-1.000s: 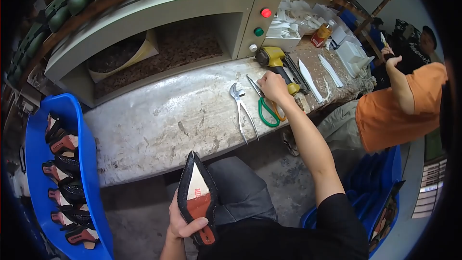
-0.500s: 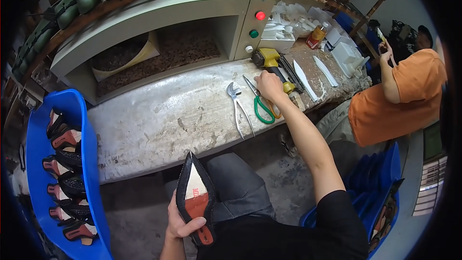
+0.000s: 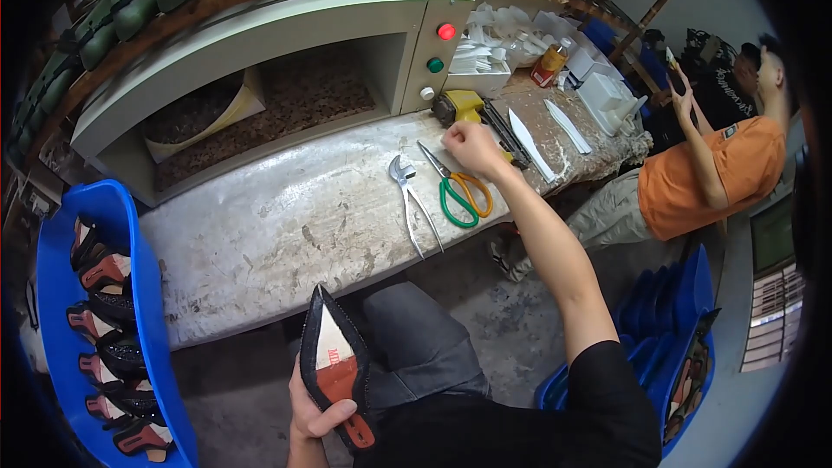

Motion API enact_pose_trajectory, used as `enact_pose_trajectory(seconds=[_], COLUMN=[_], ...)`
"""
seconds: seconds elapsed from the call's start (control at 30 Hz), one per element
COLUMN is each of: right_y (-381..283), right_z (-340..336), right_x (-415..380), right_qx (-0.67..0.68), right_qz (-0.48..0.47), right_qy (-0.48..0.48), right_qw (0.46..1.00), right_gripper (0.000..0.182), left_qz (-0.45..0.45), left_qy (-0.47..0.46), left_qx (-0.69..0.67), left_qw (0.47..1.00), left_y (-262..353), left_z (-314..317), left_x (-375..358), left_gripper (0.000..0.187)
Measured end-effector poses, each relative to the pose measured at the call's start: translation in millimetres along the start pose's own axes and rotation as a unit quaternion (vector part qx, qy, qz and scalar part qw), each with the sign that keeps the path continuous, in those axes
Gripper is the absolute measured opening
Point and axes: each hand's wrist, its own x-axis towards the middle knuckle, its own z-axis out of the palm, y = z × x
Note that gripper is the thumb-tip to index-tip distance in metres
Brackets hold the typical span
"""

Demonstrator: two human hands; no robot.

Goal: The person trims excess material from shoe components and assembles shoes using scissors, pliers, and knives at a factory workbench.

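Observation:
A pointed black shoe upper with a white and reddish-brown insole (image 3: 336,360) is held in my left hand (image 3: 316,412), toe up, thumb across the heel end. My right hand (image 3: 477,149) lies over the handle of a yellow and black staple gun (image 3: 464,107), fingers curled round it; part of the handle is hidden. Scissors with green and orange handles (image 3: 455,201) lie just below this hand on the workbench (image 3: 251,243). Metal lasting pincers (image 3: 410,199) lie left of the scissors.
A grey machine (image 3: 416,56) with lit red button stands at the back. White strips (image 3: 530,146) and a bottle (image 3: 551,62) lie right. A blue bin (image 3: 149,295) holds several shoes at left; blue bins (image 3: 693,295) stand right. A person in orange (image 3: 715,173) is nearby.
My right hand has shifted from beside the scissors up onto the staple gun's handle. The view has turned slightly; the left hand still holds the shoe upper.

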Motion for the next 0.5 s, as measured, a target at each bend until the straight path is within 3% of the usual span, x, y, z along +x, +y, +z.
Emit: enact_pose_trajectory(seconds=[0.23, 0.37, 0.5], right_y=[5.2, 7.5, 5.0], right_z=[15.7, 26.5, 37.2], right_x=[3.8, -6.0, -6.4], right_qx=[-0.043, -0.021, 0.000], right_qz=[-0.093, -0.139, -0.101], right_qy=[-0.045, 0.017, 0.068], right_qw=[0.994, 0.990, 0.993], right_gripper=[0.023, 0.026, 0.023], left_qz=[-0.014, -0.032, -0.023], left_qy=[0.021, 0.023, 0.015], left_qx=[-0.015, -0.007, 0.003], left_qw=[1.000, 0.999, 1.000], left_y=[-1.6, -3.8, -5.3], left_z=[-3.7, -8.8, -7.2], left_x=[-2.8, -1.1, 5.8], left_gripper=[0.092, 0.092, 0.091])
